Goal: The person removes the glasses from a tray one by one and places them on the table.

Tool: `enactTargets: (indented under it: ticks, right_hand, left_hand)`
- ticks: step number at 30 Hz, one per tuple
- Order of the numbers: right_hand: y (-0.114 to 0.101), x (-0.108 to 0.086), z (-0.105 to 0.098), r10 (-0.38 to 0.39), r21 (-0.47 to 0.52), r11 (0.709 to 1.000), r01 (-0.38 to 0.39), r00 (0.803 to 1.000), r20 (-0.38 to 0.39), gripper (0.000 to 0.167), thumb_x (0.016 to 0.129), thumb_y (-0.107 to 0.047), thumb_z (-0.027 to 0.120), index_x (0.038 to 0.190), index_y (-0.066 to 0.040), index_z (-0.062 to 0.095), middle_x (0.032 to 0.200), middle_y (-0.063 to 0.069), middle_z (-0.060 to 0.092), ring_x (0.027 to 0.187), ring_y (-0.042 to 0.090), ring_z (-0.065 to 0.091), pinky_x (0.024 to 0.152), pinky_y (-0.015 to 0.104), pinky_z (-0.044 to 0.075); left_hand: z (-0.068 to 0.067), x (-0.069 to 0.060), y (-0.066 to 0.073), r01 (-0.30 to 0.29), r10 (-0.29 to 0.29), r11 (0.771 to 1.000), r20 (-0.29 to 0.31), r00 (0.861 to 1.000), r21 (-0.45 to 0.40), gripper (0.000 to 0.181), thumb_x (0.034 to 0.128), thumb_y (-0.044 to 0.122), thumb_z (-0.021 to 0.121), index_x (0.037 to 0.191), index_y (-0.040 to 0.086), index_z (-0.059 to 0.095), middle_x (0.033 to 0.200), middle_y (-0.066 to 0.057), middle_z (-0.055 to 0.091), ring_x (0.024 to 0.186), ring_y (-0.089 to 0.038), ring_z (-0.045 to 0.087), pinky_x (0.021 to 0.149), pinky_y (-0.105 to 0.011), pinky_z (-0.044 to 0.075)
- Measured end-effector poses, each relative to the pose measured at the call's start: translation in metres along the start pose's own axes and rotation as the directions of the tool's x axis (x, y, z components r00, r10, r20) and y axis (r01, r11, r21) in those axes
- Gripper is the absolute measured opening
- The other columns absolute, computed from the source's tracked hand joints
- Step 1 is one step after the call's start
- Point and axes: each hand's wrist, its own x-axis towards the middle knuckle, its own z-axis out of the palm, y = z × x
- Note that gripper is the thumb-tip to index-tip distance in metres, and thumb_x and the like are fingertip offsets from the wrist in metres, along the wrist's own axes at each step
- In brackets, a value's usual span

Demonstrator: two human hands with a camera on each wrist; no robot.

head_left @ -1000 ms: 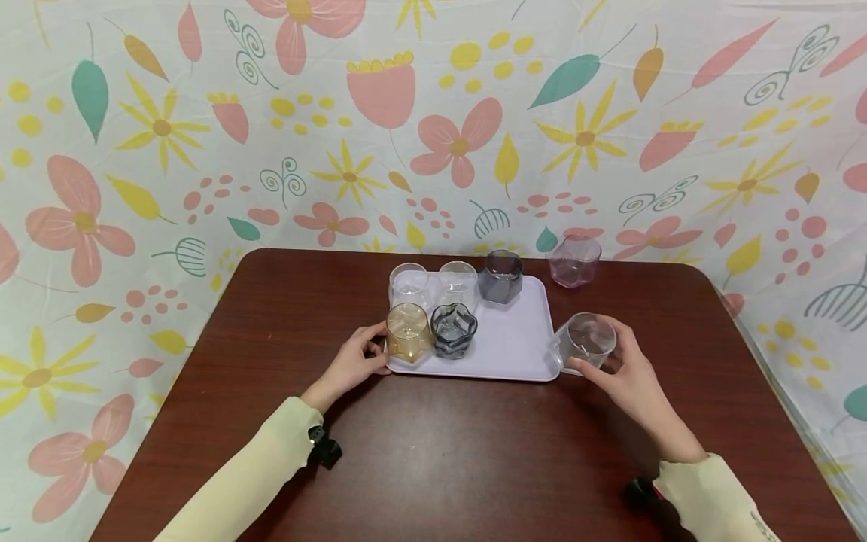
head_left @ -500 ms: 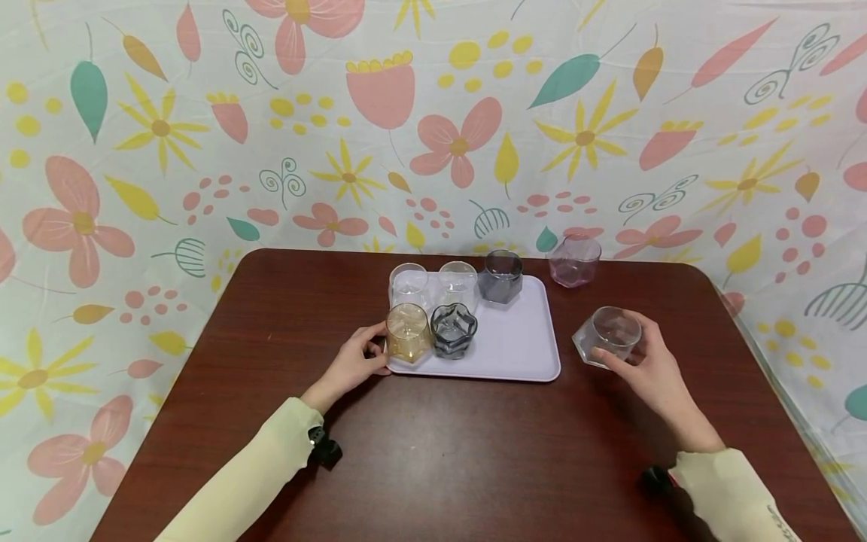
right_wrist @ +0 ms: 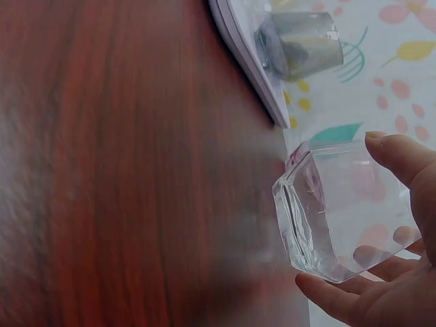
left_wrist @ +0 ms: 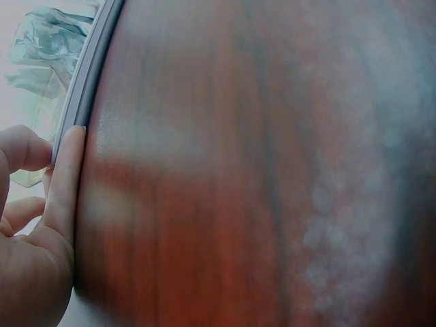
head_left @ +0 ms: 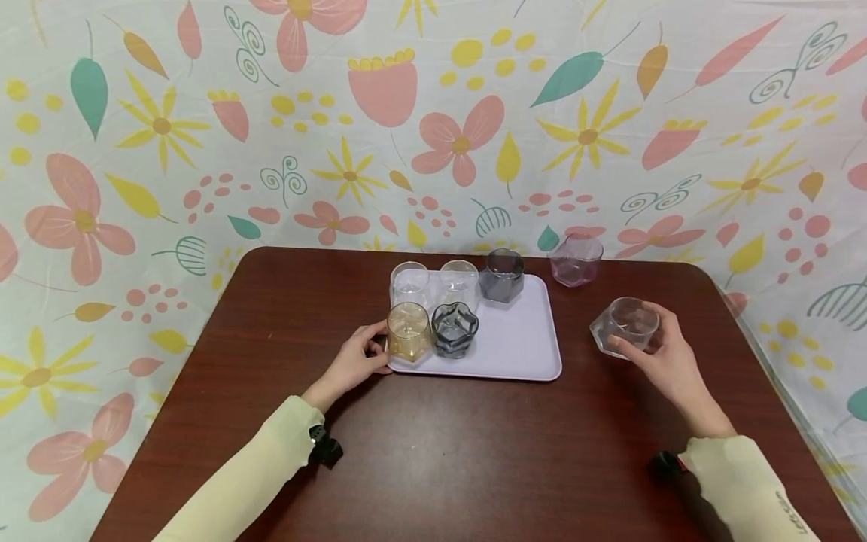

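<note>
My right hand [head_left: 667, 354] grips a clear drinking glass [head_left: 625, 327] with a faceted base, to the right of the lilac tray [head_left: 521, 354]. In the right wrist view the glass [right_wrist: 340, 211] sits tilted between thumb and fingers. My left hand [head_left: 352, 357] holds the tray's front left corner. Its thumb lies along the tray rim [left_wrist: 78, 88] in the left wrist view. Beside that hand, an amber glass [head_left: 409, 331] stands on the tray, next to a dark wavy glass [head_left: 454, 331]. Behind them are two clear glasses [head_left: 409, 282] and a grey faceted glass [head_left: 502, 277].
A pinkish glass [head_left: 576, 261] stands on the brown table [head_left: 433, 452] behind the tray, at its back right. A flowered cloth [head_left: 433, 135] hangs along the table's far edge.
My right hand has carried the clear glass rightward and slightly back, away from the tray's right edge. The left hand, the tray and the glasses on it have stayed in place.
</note>
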Motion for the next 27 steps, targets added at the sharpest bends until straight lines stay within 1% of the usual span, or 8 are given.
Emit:
enactTargets:
  ticks: [3,5,7,11,16,20,23,27]
  right_hand:
    - [0.003,0.004,-0.003,0.023,-0.019,1.0,-0.023,1.0,0.006,0.086,0.093,-0.029,0.079,0.157,-0.004,0.029,0.139,0.03,0.05,0.102,0.019,0.055,0.066,0.001,0.04]
    - [0.005,0.007,-0.006,0.035,-0.031,0.999,-0.035,0.999,0.008,0.087,0.094,-0.032,0.078,0.158,-0.004,0.027,0.141,0.03,0.048,0.105,0.031,0.054,0.065,0.003,0.038]
    - [0.007,0.011,-0.008,0.042,-0.042,0.998,-0.042,0.999,0.008,0.088,0.094,-0.034,0.077,0.158,-0.003,0.026,0.141,0.03,0.048,0.107,0.037,0.052,0.066,0.005,0.037]
    - [0.011,0.019,-0.013,0.049,-0.06,0.997,-0.048,0.999,0.006,0.089,0.094,-0.035,0.076,0.159,-0.004,0.025,0.141,0.031,0.047,0.106,0.038,0.051,0.065,0.01,0.037]
    - [0.016,0.03,-0.016,0.061,-0.072,0.996,-0.061,0.998,0.001,0.089,0.095,-0.037,0.075,0.16,-0.004,0.023,0.138,0.031,0.048,0.102,0.033,0.049,0.063,0.014,0.038]
    - [0.022,0.038,-0.019,0.077,-0.072,0.994,-0.077,0.997,-0.003,0.089,0.096,-0.037,0.074,0.16,-0.004,0.023,0.139,0.03,0.048,0.103,0.03,0.049,0.061,0.009,0.039]
    - [0.025,0.047,-0.021,0.086,-0.075,0.994,-0.086,0.996,-0.005,0.089,0.096,-0.038,0.072,0.161,-0.004,0.022,0.142,0.031,0.046,0.107,0.035,0.049,0.063,0.009,0.038]
    - [0.028,0.059,-0.024,0.104,-0.075,0.992,-0.104,0.995,-0.004,0.091,0.097,-0.042,0.07,0.162,-0.002,0.019,0.144,0.033,0.043,0.112,0.042,0.048,0.066,0.016,0.037]
  left_hand:
    - [0.0,0.0,0.0,0.0,0.0,1.0,0.0,1.0,0.0,0.07,0.0815,-0.014,0.06,0.15,-0.009,0.047,0.135,-0.026,0.046,0.088,-0.02,0.06,0.069,-0.031,0.068]
    - [0.0,0.0,0.001,0.003,-0.003,1.0,0.0,1.0,-0.003,0.07,0.0817,-0.014,0.06,0.15,-0.009,0.047,0.135,-0.026,0.046,0.088,-0.019,0.06,0.069,-0.031,0.068]
    - [0.001,0.0,0.001,0.006,-0.006,1.0,0.0,1.0,-0.007,0.07,0.0824,-0.014,0.06,0.15,-0.008,0.046,0.136,-0.026,0.046,0.089,-0.019,0.06,0.069,-0.03,0.068]
    - [0.001,0.0,0.001,0.004,-0.004,1.0,-0.001,1.0,-0.008,0.07,0.0829,-0.014,0.06,0.151,-0.009,0.045,0.137,-0.026,0.046,0.088,-0.018,0.059,0.069,-0.031,0.068]
    - [0.0,0.0,0.001,0.001,-0.001,1.0,-0.007,1.0,-0.003,0.069,0.0828,-0.015,0.059,0.15,-0.009,0.046,0.136,-0.026,0.046,0.086,-0.018,0.059,0.068,-0.031,0.068]
    - [0.0,-0.001,0.001,-0.005,0.005,1.0,-0.01,1.0,0.006,0.068,0.0823,-0.015,0.059,0.149,-0.01,0.047,0.134,-0.027,0.046,0.085,-0.016,0.06,0.068,-0.031,0.068]
    - [0.001,-0.001,0.001,-0.011,0.011,1.0,-0.011,1.0,0.006,0.068,0.0817,-0.015,0.059,0.149,-0.01,0.047,0.133,-0.027,0.047,0.085,-0.016,0.06,0.068,-0.032,0.068]
    - [0.001,0.0,0.001,-0.002,0.002,1.0,-0.012,1.0,0.01,0.069,0.0812,-0.015,0.06,0.149,-0.008,0.048,0.133,-0.026,0.047,0.084,-0.013,0.059,0.068,-0.031,0.068]
